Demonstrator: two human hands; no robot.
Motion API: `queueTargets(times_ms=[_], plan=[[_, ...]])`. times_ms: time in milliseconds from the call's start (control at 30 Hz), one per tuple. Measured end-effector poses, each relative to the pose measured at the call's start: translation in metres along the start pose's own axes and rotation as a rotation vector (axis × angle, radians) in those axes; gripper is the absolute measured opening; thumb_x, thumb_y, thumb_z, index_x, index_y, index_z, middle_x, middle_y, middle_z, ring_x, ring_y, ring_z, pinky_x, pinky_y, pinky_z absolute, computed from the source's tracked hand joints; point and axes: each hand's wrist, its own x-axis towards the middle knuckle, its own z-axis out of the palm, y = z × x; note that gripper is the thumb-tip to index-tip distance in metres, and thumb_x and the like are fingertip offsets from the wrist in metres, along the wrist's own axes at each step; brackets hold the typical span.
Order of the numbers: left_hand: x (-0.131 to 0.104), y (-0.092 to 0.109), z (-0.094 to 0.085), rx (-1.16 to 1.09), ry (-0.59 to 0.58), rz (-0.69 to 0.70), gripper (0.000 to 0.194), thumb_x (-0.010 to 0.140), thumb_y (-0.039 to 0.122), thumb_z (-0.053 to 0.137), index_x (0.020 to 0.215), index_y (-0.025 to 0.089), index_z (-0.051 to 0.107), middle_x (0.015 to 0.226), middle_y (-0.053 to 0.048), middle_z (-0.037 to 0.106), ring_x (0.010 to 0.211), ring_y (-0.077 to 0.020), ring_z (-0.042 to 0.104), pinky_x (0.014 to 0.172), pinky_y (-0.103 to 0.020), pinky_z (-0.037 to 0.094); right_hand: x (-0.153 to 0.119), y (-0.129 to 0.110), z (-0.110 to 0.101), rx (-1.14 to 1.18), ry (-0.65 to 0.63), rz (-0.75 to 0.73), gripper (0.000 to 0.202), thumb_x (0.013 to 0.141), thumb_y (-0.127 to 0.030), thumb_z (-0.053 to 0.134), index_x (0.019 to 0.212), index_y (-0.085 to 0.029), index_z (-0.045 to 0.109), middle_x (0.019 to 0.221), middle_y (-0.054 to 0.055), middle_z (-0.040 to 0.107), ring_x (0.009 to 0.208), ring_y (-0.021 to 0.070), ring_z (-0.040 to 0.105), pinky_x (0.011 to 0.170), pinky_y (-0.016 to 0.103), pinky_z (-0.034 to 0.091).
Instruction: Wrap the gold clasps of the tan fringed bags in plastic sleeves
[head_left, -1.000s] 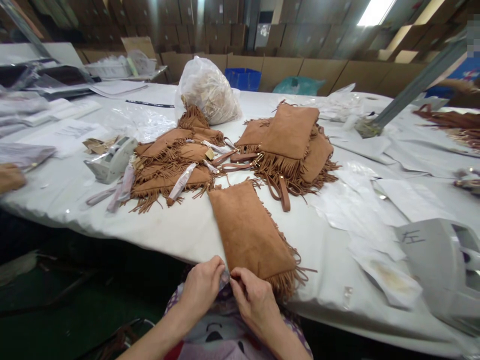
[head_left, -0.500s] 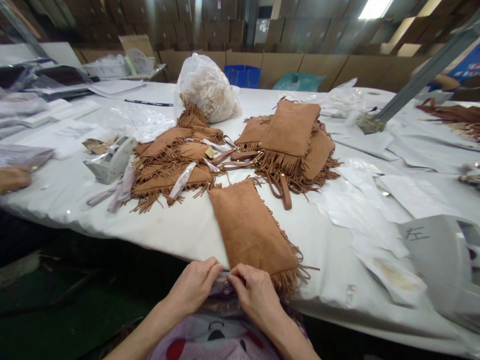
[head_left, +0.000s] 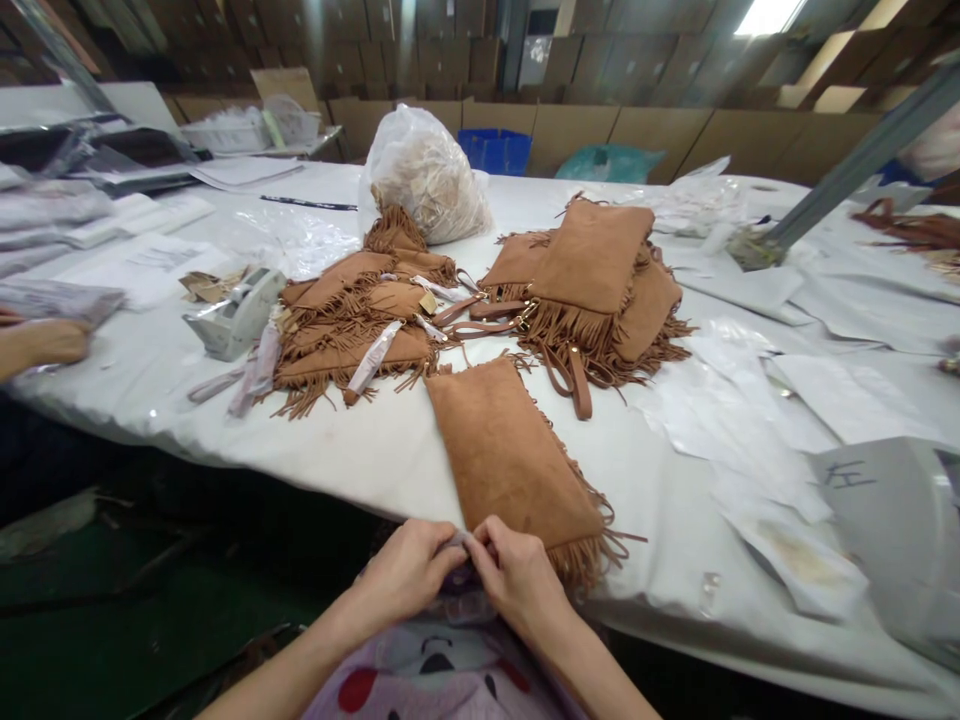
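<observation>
My left hand [head_left: 409,570] and my right hand [head_left: 517,570] meet at the table's front edge, both closed in a pinch. Between the fingertips is a thin, pale greyish strip [head_left: 459,540], mostly covered by the fingers; its exact kind cannot be made out. Just beyond the hands a brown suede pouch with fringe [head_left: 517,450] lies flat, its near corner close to my right fingers. Farther back on the left is a heap of fringed pouches [head_left: 352,340], some with straps in pale wrapping. A second stack of pouches [head_left: 592,260] with bare wrist straps lies to the right.
Tape dispensers stand at the left [head_left: 236,315] and right [head_left: 892,530]. A stuffed clear plastic bag [head_left: 427,175] sits behind the pouches. Loose white sheets [head_left: 780,520] lie on the right. A metal post [head_left: 847,170] rises there. Another person's hand [head_left: 56,342] is at far left.
My fingertips have drawn closer together on the strip. The view has shifted slightly, and the other person's hand at the left has come farther into view. The pouches stay put.
</observation>
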Motion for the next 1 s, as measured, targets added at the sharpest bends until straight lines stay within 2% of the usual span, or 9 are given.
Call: queueTargets(times_ms=[67,133,233,367,533,700,767,867,1000], plan=[[-0.002,-0.003,-0.001,-0.25,-0.05,-0.004,0.017,0.082,0.025,0.05,0.083,0.014,0.063,0.074,-0.003,0.064,0.069,-0.0161,0.059,0.062,-0.022,0.04,0.002,0.0,-0.008,0.159,0.004,0.054,0.017,0.091,-0.028,0.046,0.079,-0.02,0.055,0.06,-0.001,0.06,0.053,0.0129,0.057,0.051,0.021,0.038],[-0.007,-0.009,0.0,-0.371,-0.045,-0.007,0.024,0.08,0.02,0.052,0.102,0.014,0.06,0.082,-0.004,0.068,0.076,-0.0171,0.062,0.07,-0.023,0.044,0.003,0.001,-0.015,0.317,-0.01,0.131,0.017,0.093,-0.03,0.042,0.09,-0.019,0.056,0.057,-0.003,0.058,0.046,0.0119,0.054,0.047,0.02,0.038],[-0.015,-0.022,0.005,-0.176,0.072,0.089,0.028,0.084,0.016,0.048,0.111,0.02,0.053,0.083,-0.002,0.07,0.079,-0.0169,0.065,0.074,-0.024,0.046,0.003,0.0,-0.025,0.459,-0.097,0.198,0.023,0.094,-0.031,0.038,0.106,-0.019,0.053,0.058,-0.005,0.057,0.04,0.0104,0.051,0.042,0.02,0.038],[-0.018,-0.043,0.017,0.149,0.227,0.317,0.025,0.087,0.014,0.04,0.102,0.022,0.058,0.089,-0.004,0.07,0.082,-0.0177,0.066,0.074,-0.024,0.047,0.001,-0.005,-0.032,0.32,-0.146,0.086,0.018,0.092,-0.026,0.045,0.099,-0.019,0.06,0.067,-0.001,0.064,0.055,0.012,0.059,0.053,0.02,0.042],[-0.014,-0.056,0.027,0.164,0.312,0.464,0.032,0.089,0.011,0.035,0.111,0.02,0.057,0.09,-0.006,0.069,0.083,-0.0166,0.066,0.076,-0.024,0.048,0.006,-0.015,-0.038,0.149,-0.23,-0.076,0.02,0.088,-0.016,0.048,0.097,-0.023,0.065,0.086,0.001,0.07,0.077,0.0144,0.065,0.067,0.02,0.042],[-0.014,-0.056,0.023,0.175,0.285,0.392,0.023,0.084,0.007,0.036,0.088,0.02,0.054,0.076,-0.003,0.065,0.072,-0.0156,0.063,0.067,-0.022,0.044,0.021,-0.019,-0.042,-0.036,-0.364,-0.237,0.031,0.088,-0.017,0.05,0.111,-0.031,0.065,0.082,0.0,0.071,0.073,0.0146,0.065,0.064,0.02,0.039],[-0.013,-0.055,0.021,0.192,0.24,0.329,0.019,0.081,0.006,0.038,0.082,0.02,0.051,0.072,-0.002,0.063,0.067,-0.0154,0.062,0.063,-0.022,0.042,0.027,-0.019,-0.042,-0.128,-0.399,-0.28,0.028,0.088,-0.019,0.052,0.108,-0.03,0.067,0.075,0.001,0.07,0.067,0.015,0.063,0.059,0.021,0.036],[-0.013,-0.053,0.017,0.19,0.176,0.282,0.017,0.083,0.008,0.038,0.083,0.021,0.049,0.075,-0.002,0.063,0.07,-0.0158,0.062,0.063,-0.022,0.04,0.032,-0.019,-0.037,-0.197,-0.396,-0.257,0.022,0.084,-0.014,0.052,0.093,-0.025,0.069,0.076,0.003,0.069,0.069,0.0151,0.064,0.059,0.021,0.036],[-0.014,-0.042,0.016,0.22,0.191,0.212,0.015,0.09,0.016,0.035,0.083,0.021,0.048,0.076,-0.003,0.063,0.07,-0.0171,0.062,0.063,-0.023,0.037,0.03,-0.021,-0.025,-0.429,-0.358,-0.181,0.015,0.084,-0.01,0.049,0.086,-0.016,0.062,0.073,0.006,0.068,0.065,0.0179,0.064,0.053,0.023,0.033]])
